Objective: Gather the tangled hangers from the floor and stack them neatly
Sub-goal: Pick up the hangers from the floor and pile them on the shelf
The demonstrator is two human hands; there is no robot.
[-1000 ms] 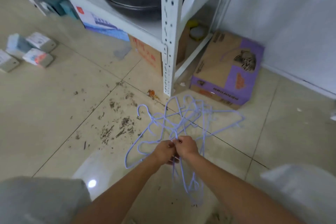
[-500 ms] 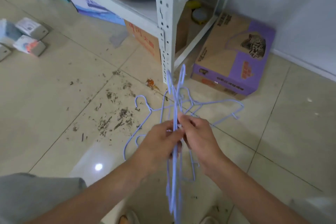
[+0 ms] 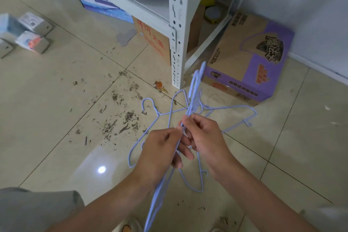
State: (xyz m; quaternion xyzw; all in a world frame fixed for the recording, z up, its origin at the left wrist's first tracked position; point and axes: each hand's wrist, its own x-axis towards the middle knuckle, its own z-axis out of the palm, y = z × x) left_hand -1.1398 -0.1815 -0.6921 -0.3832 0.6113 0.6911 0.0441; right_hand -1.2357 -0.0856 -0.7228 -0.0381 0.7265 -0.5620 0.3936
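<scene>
A bundle of thin light-blue wire hangers [image 3: 194, 88] stands almost edge-on in front of me, its hooks pointing up toward the shelf post and its lower ends reaching down near my feet. My left hand [image 3: 160, 149] grips the bundle from the left. My right hand [image 3: 204, 137] pinches the same wires from the right, fingertips touching the left hand's. More blue hangers [image 3: 233, 108] lie tangled on the tiled floor behind and under my hands.
A white metal shelf post [image 3: 178, 30] rises just beyond the hangers. A brown and purple cardboard box [image 3: 250, 58] lies to its right against the wall. Small packets [image 3: 32, 41] sit far left. Dirt specks [image 3: 120, 124] mark the floor tiles.
One second ago both hands were low in the flat tangle on the floor. Since then they have lifted a group of hangers upright and drawn it nearer.
</scene>
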